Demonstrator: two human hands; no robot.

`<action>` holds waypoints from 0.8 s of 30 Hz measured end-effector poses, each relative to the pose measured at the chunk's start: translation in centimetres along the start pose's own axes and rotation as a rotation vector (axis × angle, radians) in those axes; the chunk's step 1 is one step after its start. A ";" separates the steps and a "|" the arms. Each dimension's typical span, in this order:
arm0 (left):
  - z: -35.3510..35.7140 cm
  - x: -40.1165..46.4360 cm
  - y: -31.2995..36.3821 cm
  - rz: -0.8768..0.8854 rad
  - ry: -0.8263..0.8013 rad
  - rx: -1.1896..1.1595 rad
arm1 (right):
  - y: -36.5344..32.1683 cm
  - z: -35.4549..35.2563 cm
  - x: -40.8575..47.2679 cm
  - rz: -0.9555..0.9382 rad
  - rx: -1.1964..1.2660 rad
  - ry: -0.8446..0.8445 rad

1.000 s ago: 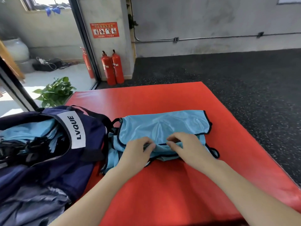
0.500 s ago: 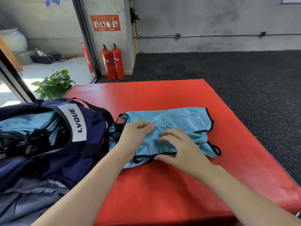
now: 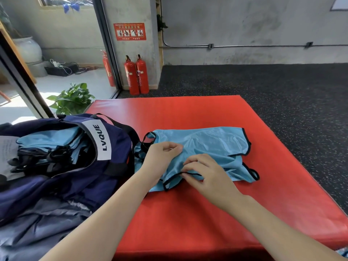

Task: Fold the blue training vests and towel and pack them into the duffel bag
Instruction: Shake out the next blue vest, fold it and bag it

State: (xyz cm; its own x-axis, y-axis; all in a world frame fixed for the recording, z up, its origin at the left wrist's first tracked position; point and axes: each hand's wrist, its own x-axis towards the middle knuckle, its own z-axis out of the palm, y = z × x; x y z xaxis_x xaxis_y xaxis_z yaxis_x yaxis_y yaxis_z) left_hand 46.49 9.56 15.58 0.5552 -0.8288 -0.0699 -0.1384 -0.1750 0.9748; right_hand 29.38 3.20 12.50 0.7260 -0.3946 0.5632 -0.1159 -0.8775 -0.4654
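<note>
Since half a second ago: left hand (image 3: 162, 157) slid a bit toward the strap end of the light-blue mesh training vest with black trim (image 3: 205, 147), and right hand (image 3: 203, 176) curled in over the near hem. The vest's outline on the red padded mat (image 3: 188, 113) hasn't changed, so my read is this is re-gripping and smoothing, not a new fold. The fold on this vest looks mostly done; it isn't in the bag yet.

Vest position: flat on the mat, just right of the open navy duffel bag with the white LVQUE label (image 3: 79, 166), its left straps touching the bag's side. Folded blue vests already sit inside the bag.

Fingers: left ones are curled, resting on the upper-left cloth; looks like a pinch but I can't tell for sure. Right ones are bent, tips pinching the black-trimmed near edge, thumb hidden underneath.
</note>
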 end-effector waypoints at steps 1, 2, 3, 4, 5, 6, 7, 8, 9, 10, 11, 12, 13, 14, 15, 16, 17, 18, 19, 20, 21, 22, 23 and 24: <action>0.0 -0.2 0.0 0.045 0.013 0.030 | -0.2 -0.2 0.0 0.040 0.027 -0.019; 0.0 -0.4 -0.1 0.086 0.028 0.054 | -0.3 -0.5 -0.1 0.084 0.054 -0.039; -0.1 -0.7 -0.1 0.118 0.043 0.084 | -0.5 -0.8 -0.2 0.124 0.084 -0.053; -0.2 -1.1 0.0 0.148 0.052 0.111 | -0.6 -1.0 -0.3 0.157 0.114 -0.057; -0.2 -1.6 0.1 0.177 0.058 0.140 | -0.7 -1.3 -0.4 0.181 0.140 -0.051; -0.3 -2.3 0.2 0.203 0.060 0.161 | -0.9 -1.5 -0.6 0.202 0.159 -0.042; -0.3 -2.9 0.4 0.229 0.060 0.178 | -1.0 -1.8 -0.7 0.222 0.176 -0.032; -0.4 -3.7 0.5 0.252 0.058 0.195 | -1.2 -2.0 -0.7 0.240 0.194 -0.022; -0.3 -4.7 0.6 0.276 0.048 0.214 | -1.4 -2.3 -0.9 0.255 0.211 -0.009; -0.3 -5.6 0.7 0.301 0.031 0.238 | -1.6 -2.5 -1.0 0.263 0.223 0.006; -0.1 -6.5 0.5 0.338 0.011 0.279 | -1.8 -2.7 -1.1 0.270 0.233 0.021; 0.0 -7.3 0.2 0.385 -0.003 0.338 | -2.0 -2.9 -1.2 0.279 0.243 0.031; 0.2 -8.0 -0.2 0.433 -0.004 0.401 | -2.2 -3.0 -1.3 0.288 0.256 0.033; 0.3 -8.6 -0.6 0.476 0.009 0.448 | -2.5 -3.2 -1.4 0.298 0.270 0.029; 0.5 -9.0 -0.9 0.512 0.035 0.475 | -2.7 -3.4 -1.5 0.307 0.282 0.025; 0.7 -9.3 -1.1 0.546 0.068 0.495 | -2.9 -3.6 -1.7 0.314 0.297 0.028; 0.9 -9.6 -1.3 0.582 0.103 0.516 | -3.1 -3.7 -1.9 0.324 0.312 0.034; 1.0 -9.8 -1.4 0.614 0.137 0.540 | -3.2 -3.9 -2.1 0.333 0.323 0.039; 1.1 -10.1 -1.4 0.640 0.165 0.561 | -3.4 -4.1 -2.2 0.342 0.330 0.040; 1.2 -10.3 -1.4 0.662 0.191 0.576 | -3.6 -4.2 -2.3 0.346 0.333 0.039; 1.1 -10.4 -1.5 0.676 0.213 0.585 | -3.8 -4.3 -2.5 0.348 0.332 0.038; 1.1 -10.5 -1.5 0.684 0.231 0.591 | -3.9 -4.5 -2.7 0.351 0.331 0.037; 1.0 -10.6 -1.6 0.689 0.243 0.599 | -3.9 -4.6 -2.8 0.358 0.332 0.036; 0.8 -10.7 -1.7 0.693 0.251 0.610 | -3.9 -4.8 -2.9 0.370 0.332 0.035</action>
State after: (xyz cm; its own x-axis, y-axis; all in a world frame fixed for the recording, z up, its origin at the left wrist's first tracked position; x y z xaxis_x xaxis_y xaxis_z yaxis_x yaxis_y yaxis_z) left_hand 40.12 18.29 14.51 0.3392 -0.7266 0.5975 -0.8663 0.0063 0.4995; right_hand 24.46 6.50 15.93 0.6528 -0.6772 0.3395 -0.1354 -0.5452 -0.8273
